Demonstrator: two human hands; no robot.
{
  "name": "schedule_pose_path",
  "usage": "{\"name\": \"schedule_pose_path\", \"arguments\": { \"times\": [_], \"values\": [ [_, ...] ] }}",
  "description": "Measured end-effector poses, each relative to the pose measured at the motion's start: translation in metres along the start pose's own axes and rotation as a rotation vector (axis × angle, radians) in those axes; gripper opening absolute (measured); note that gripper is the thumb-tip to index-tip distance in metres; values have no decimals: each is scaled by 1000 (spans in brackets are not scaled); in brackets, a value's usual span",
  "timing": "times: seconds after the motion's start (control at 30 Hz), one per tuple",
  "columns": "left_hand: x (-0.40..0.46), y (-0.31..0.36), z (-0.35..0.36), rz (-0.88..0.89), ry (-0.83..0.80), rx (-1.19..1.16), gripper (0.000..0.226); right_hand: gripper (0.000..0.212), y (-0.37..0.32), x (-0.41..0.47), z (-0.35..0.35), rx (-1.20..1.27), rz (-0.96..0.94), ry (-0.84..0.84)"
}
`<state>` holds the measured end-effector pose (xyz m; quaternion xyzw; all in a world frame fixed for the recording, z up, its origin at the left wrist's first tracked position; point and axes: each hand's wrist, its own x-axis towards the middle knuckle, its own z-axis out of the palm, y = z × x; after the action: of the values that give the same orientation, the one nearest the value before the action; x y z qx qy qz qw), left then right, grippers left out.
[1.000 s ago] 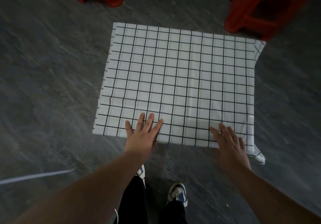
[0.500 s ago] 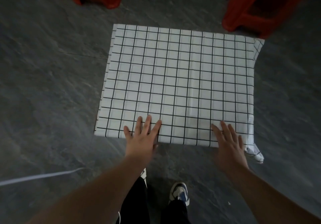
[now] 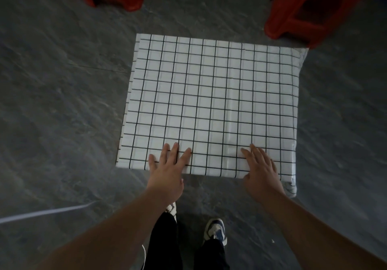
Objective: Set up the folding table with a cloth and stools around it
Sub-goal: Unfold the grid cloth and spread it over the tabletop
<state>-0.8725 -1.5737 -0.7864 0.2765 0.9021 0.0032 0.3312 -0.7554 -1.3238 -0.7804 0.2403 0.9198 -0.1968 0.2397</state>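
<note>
Dark grey stone-look floor (image 3: pixel 52 102), matte, streaked. Cloth (image 3: pixel 209 102) centre frame, white with black grid, draped over tabletop, ridge crease right of middle, lower right corner hanging loose. My left hand (image 3: pixel 167 171) and right hand (image 3: pixel 261 169) flat on near edge, fingers straight, spread, gripping nothing. Judgement: sweep palms outward, even pressure, flatten crease. Red plastic stools (image 3: pixel 310 11) upper right and upper left, not yet placed.

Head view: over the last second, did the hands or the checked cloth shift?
Right hand slid left along the cloth's near edge; left hand barely moved. Nothing was gripped or released: both palms stay flat. Cloth and red stools unchanged.
</note>
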Motion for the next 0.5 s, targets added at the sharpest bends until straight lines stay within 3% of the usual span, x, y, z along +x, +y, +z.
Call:
{"name": "schedule_pose_path", "arguments": {
  "times": [0.23, 0.5],
  "values": [
    [22, 36, -37, 79, -17, -31, 90, 78, 14, 1, -44, 141, 202, 66],
    [89, 122, -51, 325, 69, -70, 70, 67, 68, 23, -56, 478, 418, 160]
  ]
}}
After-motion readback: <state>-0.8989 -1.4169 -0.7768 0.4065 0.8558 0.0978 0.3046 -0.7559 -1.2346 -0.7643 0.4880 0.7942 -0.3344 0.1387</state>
